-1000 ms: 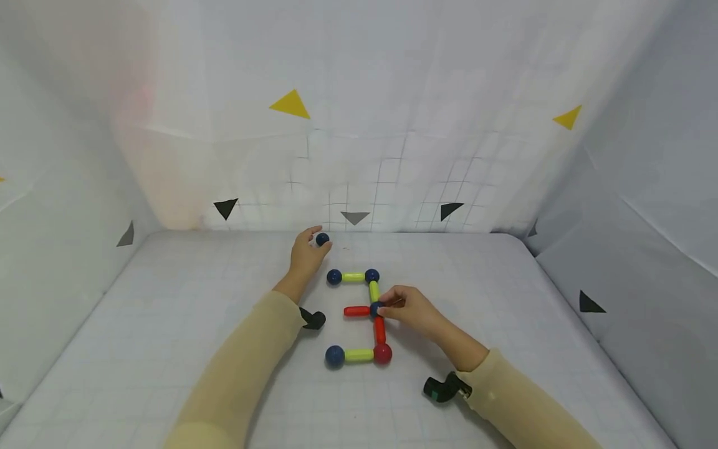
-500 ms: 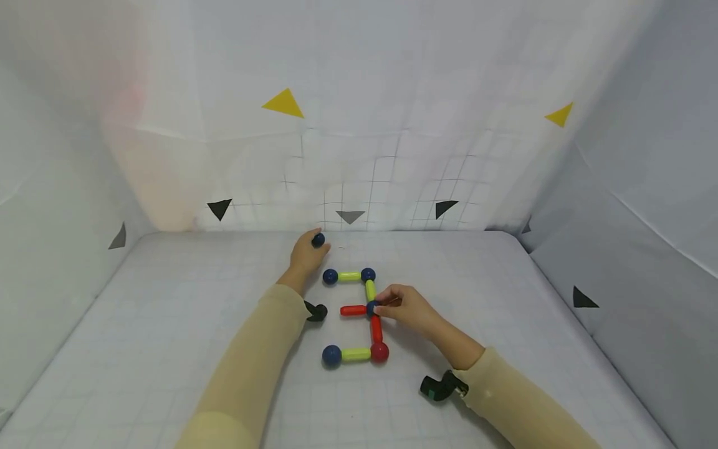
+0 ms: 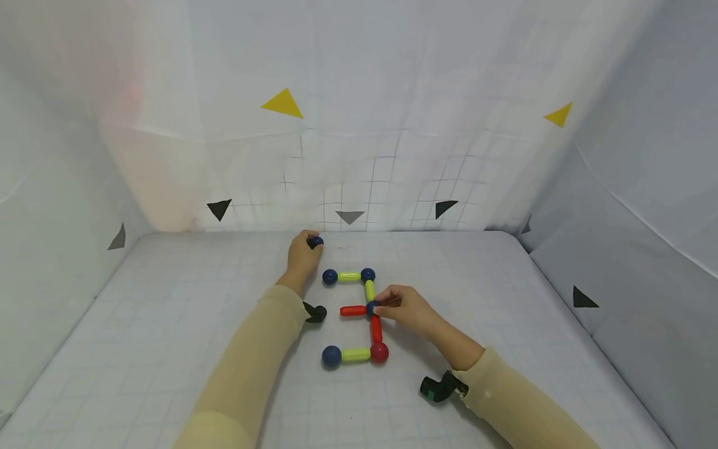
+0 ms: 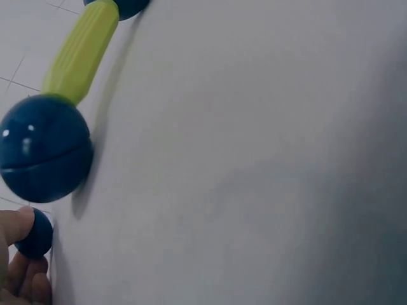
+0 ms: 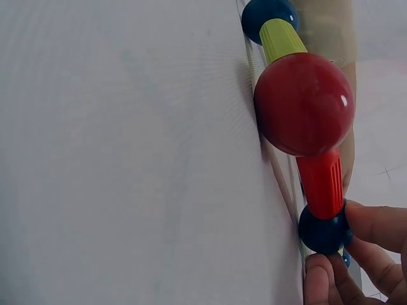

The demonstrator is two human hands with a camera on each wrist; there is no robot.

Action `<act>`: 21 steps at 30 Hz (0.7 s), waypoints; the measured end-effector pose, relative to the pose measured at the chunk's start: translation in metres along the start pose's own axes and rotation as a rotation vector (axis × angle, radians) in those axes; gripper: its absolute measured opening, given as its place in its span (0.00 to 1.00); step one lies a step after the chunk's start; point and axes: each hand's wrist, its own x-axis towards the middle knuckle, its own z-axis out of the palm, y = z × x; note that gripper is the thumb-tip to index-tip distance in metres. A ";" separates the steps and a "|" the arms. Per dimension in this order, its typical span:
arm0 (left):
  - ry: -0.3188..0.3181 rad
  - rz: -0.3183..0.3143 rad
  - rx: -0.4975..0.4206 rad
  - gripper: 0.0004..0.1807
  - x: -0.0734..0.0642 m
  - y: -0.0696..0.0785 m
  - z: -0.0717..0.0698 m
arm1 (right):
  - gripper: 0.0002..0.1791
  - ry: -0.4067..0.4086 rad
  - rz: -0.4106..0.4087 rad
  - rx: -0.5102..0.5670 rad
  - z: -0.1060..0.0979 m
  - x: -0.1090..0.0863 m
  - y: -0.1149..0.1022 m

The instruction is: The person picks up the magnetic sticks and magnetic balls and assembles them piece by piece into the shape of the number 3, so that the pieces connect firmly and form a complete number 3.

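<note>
At the table's far side my left hand (image 3: pixel 301 257) pinches a loose dark blue ball (image 3: pixel 316 242), also visible between thumb and fingers in the left wrist view. My right hand (image 3: pixel 412 310) grips the middle blue ball (image 3: pixel 372 308) of a ball-and-stick figure. From that ball a red stick (image 3: pixel 353 310) points left with a bare end, a yellow-green stick (image 3: pixel 370 290) runs away to a blue corner ball (image 3: pixel 368 275), and another red stick (image 3: pixel 376 329) comes nearer to a red ball (image 3: pixel 379 353). Yellow-green sticks join the two corners to blue end balls (image 3: pixel 330 277) on the left.
The white gridded table (image 3: pixel 168 349) meets a white cloth wall (image 3: pixel 359 162) just behind my left hand. Black wrist camera mounts stick out at my left cuff (image 3: pixel 316 313) and right cuff (image 3: pixel 440 388), close to the figure and the table.
My left hand has closed its fingers round the loose blue ball and shifted it slightly left. My right hand stays on the middle ball. The view has shifted a little.
</note>
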 end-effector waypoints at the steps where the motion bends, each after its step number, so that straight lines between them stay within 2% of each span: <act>1: -0.002 -0.001 -0.001 0.19 -0.001 0.000 -0.002 | 0.10 0.002 -0.001 -0.004 0.000 0.000 0.000; 12: -0.041 0.040 -0.012 0.18 -0.012 0.002 -0.022 | 0.10 0.016 0.016 -0.024 -0.001 -0.002 -0.003; 21: -0.093 0.074 0.026 0.20 -0.031 -0.002 -0.042 | 0.10 0.011 0.025 -0.012 0.001 -0.001 0.000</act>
